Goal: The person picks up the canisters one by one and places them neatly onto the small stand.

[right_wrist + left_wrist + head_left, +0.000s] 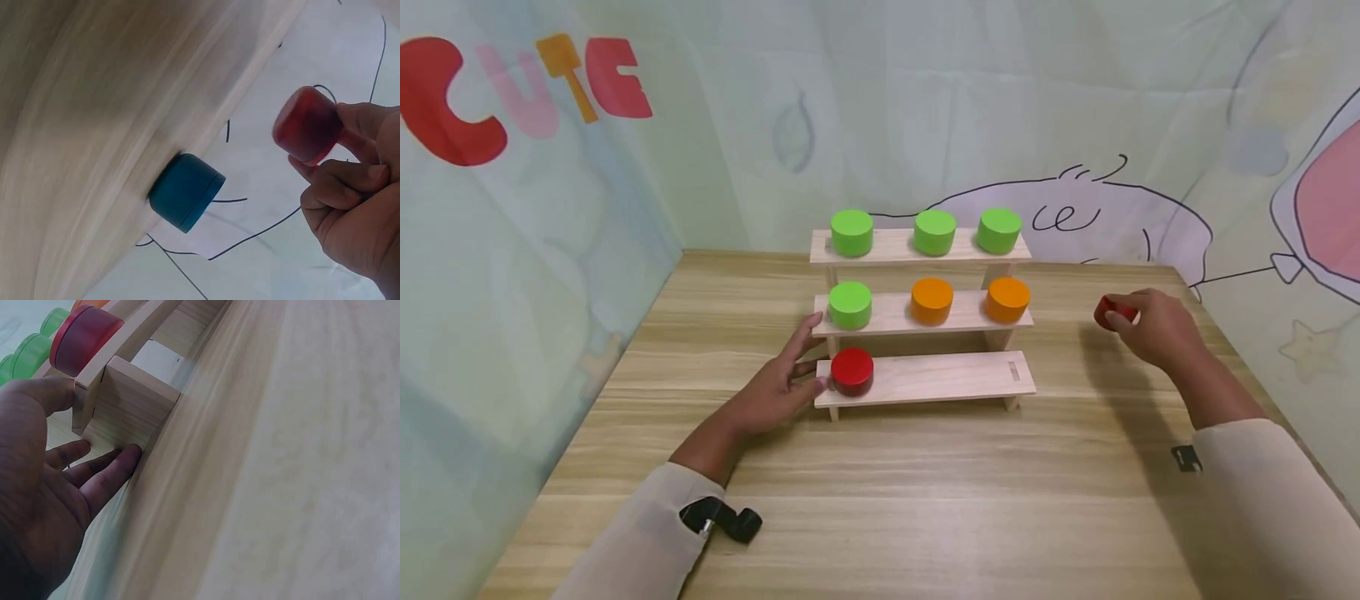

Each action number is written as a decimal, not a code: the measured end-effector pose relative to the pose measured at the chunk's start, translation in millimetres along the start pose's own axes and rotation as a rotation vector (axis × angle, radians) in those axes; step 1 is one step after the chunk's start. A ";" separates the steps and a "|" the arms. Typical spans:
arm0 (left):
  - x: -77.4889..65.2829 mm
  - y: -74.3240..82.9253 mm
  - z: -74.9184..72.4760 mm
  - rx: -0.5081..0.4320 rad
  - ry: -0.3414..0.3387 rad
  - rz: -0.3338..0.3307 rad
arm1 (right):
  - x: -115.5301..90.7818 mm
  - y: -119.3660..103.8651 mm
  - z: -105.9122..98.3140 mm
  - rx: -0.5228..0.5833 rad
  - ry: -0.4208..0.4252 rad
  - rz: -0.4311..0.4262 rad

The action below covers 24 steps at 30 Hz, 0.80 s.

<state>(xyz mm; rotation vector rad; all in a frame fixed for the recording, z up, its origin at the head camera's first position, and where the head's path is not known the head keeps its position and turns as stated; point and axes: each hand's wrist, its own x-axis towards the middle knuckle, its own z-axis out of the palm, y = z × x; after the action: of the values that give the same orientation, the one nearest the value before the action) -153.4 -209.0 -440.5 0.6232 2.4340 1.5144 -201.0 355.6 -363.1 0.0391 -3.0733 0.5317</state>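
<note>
On the table stands a three-tier wooden rack (925,379). My left hand (781,385) is at its left end, with the thumb (53,394) against the bottom plank's end and the other fingers spread close to the leg. A red cylinder (852,372) sits at the left of the bottom tier. Off to the right, my right hand (1157,327) pinches another red cylinder (306,125), raised above the table, between thumb and fingers. Near it in the right wrist view, a blue cylinder (186,192) rests on the table; in the head view it is not visible.
The middle tier carries a green cylinder (850,305) and two orange cylinders (932,301). Three more green cylinders (935,232) line the top tier. A printed cloth (880,100) hangs behind the table and along its sides.
</note>
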 end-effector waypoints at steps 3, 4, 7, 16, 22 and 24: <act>0.0 0.0 0.4 0.001 0.003 0.001 | -4.4 -4.8 2.0 0.023 0.032 -0.010; 0.0 0.0 0.5 0.002 0.003 0.000 | -6.0 -6.7 2.6 0.034 0.045 -0.012; -0.1 0.0 0.6 0.003 0.005 -0.002 | -11.1 -12.9 4.2 0.057 0.100 -0.027; -0.6 0.1 0.6 -0.005 0.004 -0.004 | -32.2 -43.8 4.7 0.128 0.399 -0.167; -0.1 -1.2 0.4 -0.003 0.003 -0.004 | -42.1 -64.6 8.4 0.141 0.550 -0.256; 0.0 -1.0 0.5 -0.002 0.004 -0.005 | -44.4 -69.7 9.5 0.135 0.588 -0.287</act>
<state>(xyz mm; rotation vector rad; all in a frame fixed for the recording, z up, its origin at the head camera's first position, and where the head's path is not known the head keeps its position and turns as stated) -153.4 -209.0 -441.6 0.6146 2.4352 1.5171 -154.8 287.6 -349.8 0.2686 -2.4057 0.6014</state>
